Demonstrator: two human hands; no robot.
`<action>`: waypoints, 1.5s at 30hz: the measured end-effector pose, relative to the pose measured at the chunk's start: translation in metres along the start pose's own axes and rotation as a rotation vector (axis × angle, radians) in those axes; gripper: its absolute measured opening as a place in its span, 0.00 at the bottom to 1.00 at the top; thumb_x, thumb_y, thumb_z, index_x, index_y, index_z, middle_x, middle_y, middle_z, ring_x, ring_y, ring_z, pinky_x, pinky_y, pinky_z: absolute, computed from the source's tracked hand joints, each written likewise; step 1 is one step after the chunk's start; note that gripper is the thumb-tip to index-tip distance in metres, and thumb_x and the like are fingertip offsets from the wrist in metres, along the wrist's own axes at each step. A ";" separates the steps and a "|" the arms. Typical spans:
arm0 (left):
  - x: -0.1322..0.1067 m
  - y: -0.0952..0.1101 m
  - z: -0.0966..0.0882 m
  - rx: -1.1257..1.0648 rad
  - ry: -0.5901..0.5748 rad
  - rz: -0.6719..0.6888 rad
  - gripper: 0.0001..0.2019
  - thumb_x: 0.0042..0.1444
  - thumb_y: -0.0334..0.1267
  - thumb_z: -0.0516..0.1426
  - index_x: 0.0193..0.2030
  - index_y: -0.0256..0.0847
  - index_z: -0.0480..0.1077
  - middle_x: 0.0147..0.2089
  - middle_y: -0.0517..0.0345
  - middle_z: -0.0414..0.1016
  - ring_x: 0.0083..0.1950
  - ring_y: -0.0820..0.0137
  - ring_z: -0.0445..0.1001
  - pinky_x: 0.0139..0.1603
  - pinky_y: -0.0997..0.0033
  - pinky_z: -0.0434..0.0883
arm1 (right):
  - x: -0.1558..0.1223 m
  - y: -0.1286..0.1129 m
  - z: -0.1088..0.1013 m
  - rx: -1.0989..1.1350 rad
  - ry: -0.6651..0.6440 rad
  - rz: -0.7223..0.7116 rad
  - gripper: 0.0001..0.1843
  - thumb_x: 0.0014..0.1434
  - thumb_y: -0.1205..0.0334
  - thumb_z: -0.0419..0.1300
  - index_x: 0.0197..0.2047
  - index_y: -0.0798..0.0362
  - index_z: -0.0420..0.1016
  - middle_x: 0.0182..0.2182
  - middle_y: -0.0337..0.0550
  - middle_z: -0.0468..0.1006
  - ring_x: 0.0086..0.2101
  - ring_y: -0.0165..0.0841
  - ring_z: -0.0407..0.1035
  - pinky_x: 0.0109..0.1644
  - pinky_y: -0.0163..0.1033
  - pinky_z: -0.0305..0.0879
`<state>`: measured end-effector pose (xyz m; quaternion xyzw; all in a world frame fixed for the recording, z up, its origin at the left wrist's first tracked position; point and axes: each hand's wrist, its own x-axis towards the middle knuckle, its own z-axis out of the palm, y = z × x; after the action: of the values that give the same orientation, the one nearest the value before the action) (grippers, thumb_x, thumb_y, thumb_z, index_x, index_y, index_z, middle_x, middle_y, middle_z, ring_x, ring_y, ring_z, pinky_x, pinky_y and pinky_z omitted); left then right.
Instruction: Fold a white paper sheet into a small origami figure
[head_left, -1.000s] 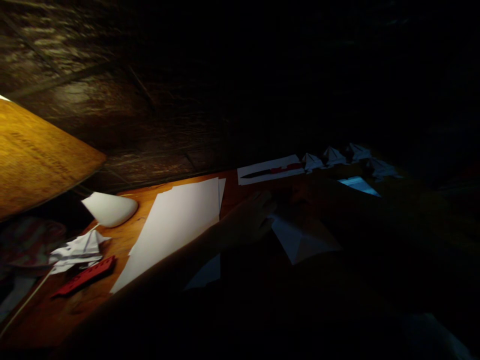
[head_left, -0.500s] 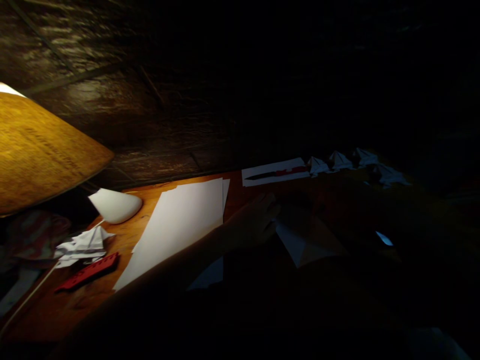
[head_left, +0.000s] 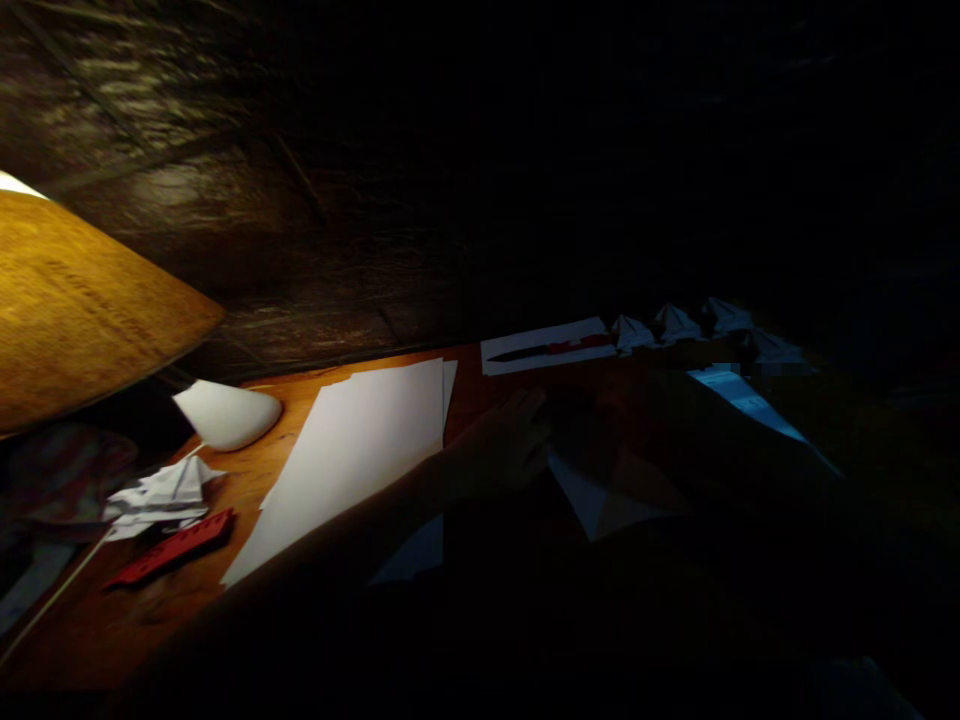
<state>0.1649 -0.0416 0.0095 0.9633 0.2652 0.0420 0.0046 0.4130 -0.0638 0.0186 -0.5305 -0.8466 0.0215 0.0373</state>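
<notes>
In deep shadow, my left hand point(head_left: 514, 440) lies over the left corner of a folded sheet of paper point(head_left: 589, 495). Its fingers look curled in and seem closed on the paper's edge. A faint reddish patch beyond the sheet looks like part of my right hand point(head_left: 630, 395); its fingers are lost in the dark. Lower parts of the folded sheet catch a little light, while its far side is hidden. To the right glows a bluish lit screen point(head_left: 757, 402), partly blocked by something dark.
White sheets point(head_left: 375, 430) lie under my left forearm. Behind are a knife point(head_left: 551, 348) on a paper strip point(head_left: 495, 365) and several folded paper figures point(head_left: 679, 323). At left stand a lampshade point(head_left: 97, 310), a white cone-like object point(head_left: 232, 415), another paper figure point(head_left: 165, 495) and a red handle-like piece point(head_left: 172, 548).
Much more of the lit screen on the right shows now; before, only a small sliver of it was visible. My left hand has stayed at the folded sheet with little movement.
</notes>
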 end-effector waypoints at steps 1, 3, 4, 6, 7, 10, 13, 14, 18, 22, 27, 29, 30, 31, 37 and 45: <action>0.000 0.000 0.001 -0.007 0.002 0.003 0.11 0.67 0.37 0.54 0.46 0.34 0.75 0.57 0.41 0.67 0.57 0.53 0.69 0.58 0.50 0.73 | 0.001 -0.005 -0.001 0.004 -0.007 -0.020 0.17 0.67 0.66 0.51 0.39 0.52 0.83 0.39 0.50 0.82 0.34 0.36 0.73 0.35 0.39 0.60; 0.000 0.000 0.002 -0.018 0.003 0.001 0.11 0.67 0.36 0.54 0.44 0.33 0.75 0.58 0.40 0.66 0.58 0.53 0.69 0.59 0.49 0.73 | 0.001 -0.013 0.000 -0.007 -0.012 -0.044 0.16 0.66 0.67 0.53 0.38 0.54 0.83 0.41 0.52 0.82 0.32 0.34 0.72 0.34 0.39 0.60; -0.001 0.000 0.002 -0.020 0.002 -0.004 0.11 0.66 0.36 0.54 0.43 0.32 0.76 0.59 0.40 0.66 0.59 0.52 0.69 0.60 0.48 0.72 | 0.000 -0.017 0.001 -0.015 -0.016 -0.049 0.15 0.65 0.68 0.53 0.38 0.55 0.83 0.41 0.53 0.82 0.31 0.33 0.72 0.34 0.39 0.61; -0.001 0.001 0.003 -0.030 0.002 -0.018 0.11 0.65 0.36 0.54 0.42 0.32 0.76 0.61 0.38 0.65 0.61 0.50 0.68 0.63 0.46 0.71 | -0.001 -0.024 0.006 -0.058 -0.035 -0.062 0.16 0.65 0.68 0.52 0.40 0.56 0.83 0.41 0.56 0.82 0.31 0.35 0.73 0.35 0.41 0.63; -0.001 0.001 0.003 -0.047 0.006 -0.025 0.11 0.64 0.35 0.54 0.43 0.32 0.76 0.62 0.38 0.64 0.62 0.49 0.67 0.64 0.45 0.70 | -0.002 -0.028 0.008 -0.082 -0.041 -0.053 0.17 0.65 0.69 0.52 0.41 0.57 0.84 0.41 0.57 0.82 0.32 0.37 0.73 0.37 0.42 0.64; -0.001 0.002 0.003 -0.146 0.051 -0.038 0.19 0.60 0.32 0.55 0.58 0.31 0.70 0.65 0.40 0.64 0.64 0.52 0.66 0.67 0.47 0.69 | -0.006 -0.038 0.009 -0.106 -0.037 -0.003 0.18 0.66 0.69 0.51 0.45 0.57 0.84 0.41 0.58 0.82 0.37 0.41 0.75 0.41 0.44 0.67; 0.000 0.002 0.004 -0.204 0.073 -0.028 0.27 0.59 0.31 0.55 0.66 0.33 0.62 0.66 0.42 0.64 0.65 0.53 0.66 0.68 0.47 0.68 | -0.010 -0.048 0.005 -0.096 -0.035 0.011 0.17 0.67 0.67 0.52 0.46 0.57 0.84 0.42 0.57 0.82 0.38 0.41 0.75 0.42 0.43 0.67; 0.000 0.002 0.005 -0.202 0.070 -0.022 0.26 0.59 0.31 0.55 0.65 0.33 0.62 0.65 0.42 0.65 0.64 0.53 0.66 0.68 0.47 0.68 | -0.011 -0.050 0.003 -0.099 -0.038 0.012 0.16 0.67 0.67 0.53 0.46 0.57 0.83 0.42 0.58 0.82 0.37 0.41 0.75 0.42 0.43 0.67; 0.000 0.001 0.006 -0.168 0.051 -0.023 0.23 0.58 0.30 0.55 0.61 0.33 0.64 0.63 0.41 0.66 0.62 0.52 0.68 0.67 0.46 0.69 | -0.010 -0.056 -0.004 -0.106 -0.036 0.057 0.16 0.68 0.67 0.52 0.46 0.59 0.82 0.43 0.59 0.81 0.37 0.40 0.75 0.41 0.42 0.66; 0.000 0.001 0.005 -0.175 0.053 -0.035 0.22 0.59 0.30 0.55 0.61 0.33 0.64 0.63 0.41 0.66 0.60 0.53 0.70 0.64 0.47 0.72 | -0.007 -0.058 -0.008 -0.079 -0.060 0.076 0.15 0.68 0.67 0.54 0.48 0.60 0.81 0.44 0.59 0.81 0.39 0.39 0.75 0.42 0.40 0.66; 0.000 0.001 0.004 -0.162 0.064 -0.029 0.20 0.58 0.31 0.55 0.59 0.33 0.66 0.63 0.41 0.65 0.61 0.53 0.70 0.65 0.48 0.71 | -0.009 -0.057 -0.011 -0.066 -0.062 0.049 0.15 0.68 0.68 0.52 0.46 0.59 0.82 0.44 0.58 0.81 0.40 0.38 0.75 0.42 0.39 0.67; -0.001 0.002 0.004 -0.169 0.062 -0.032 0.21 0.58 0.30 0.55 0.59 0.33 0.66 0.63 0.41 0.66 0.61 0.53 0.69 0.66 0.48 0.71 | -0.009 -0.057 -0.010 -0.069 -0.047 0.041 0.16 0.69 0.67 0.52 0.46 0.59 0.82 0.44 0.58 0.80 0.40 0.39 0.75 0.42 0.40 0.67; -0.001 0.002 0.003 -0.172 0.059 -0.033 0.21 0.58 0.30 0.55 0.59 0.33 0.66 0.62 0.41 0.66 0.61 0.53 0.69 0.65 0.48 0.71 | -0.009 -0.057 -0.010 -0.072 -0.042 0.038 0.16 0.69 0.67 0.52 0.46 0.59 0.82 0.44 0.58 0.80 0.40 0.39 0.75 0.42 0.40 0.67; -0.001 0.002 0.003 -0.174 0.058 -0.034 0.21 0.57 0.30 0.55 0.59 0.32 0.66 0.62 0.41 0.66 0.61 0.53 0.69 0.65 0.47 0.71 | -0.009 -0.057 -0.010 -0.078 -0.038 0.037 0.15 0.69 0.67 0.53 0.46 0.58 0.82 0.44 0.58 0.80 0.39 0.39 0.75 0.42 0.40 0.67; 0.000 0.002 0.002 -0.198 0.051 -0.032 0.20 0.55 0.29 0.55 0.56 0.32 0.68 0.60 0.41 0.67 0.59 0.53 0.69 0.64 0.47 0.71 | -0.008 -0.056 -0.004 -0.109 -0.021 0.040 0.16 0.68 0.69 0.51 0.46 0.59 0.82 0.45 0.60 0.79 0.39 0.40 0.75 0.41 0.41 0.66; 0.001 -0.001 -0.001 -0.225 0.057 -0.025 0.24 0.55 0.31 0.56 0.59 0.32 0.65 0.62 0.41 0.66 0.61 0.54 0.69 0.65 0.51 0.72 | -0.005 -0.056 0.009 -0.115 -0.011 0.084 0.14 0.68 0.67 0.53 0.47 0.59 0.81 0.45 0.59 0.79 0.40 0.40 0.75 0.42 0.40 0.66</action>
<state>0.1650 -0.0405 0.0107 0.9516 0.2711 0.0990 0.1056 0.3644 -0.0928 0.0142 -0.5666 -0.8237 -0.0227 0.0012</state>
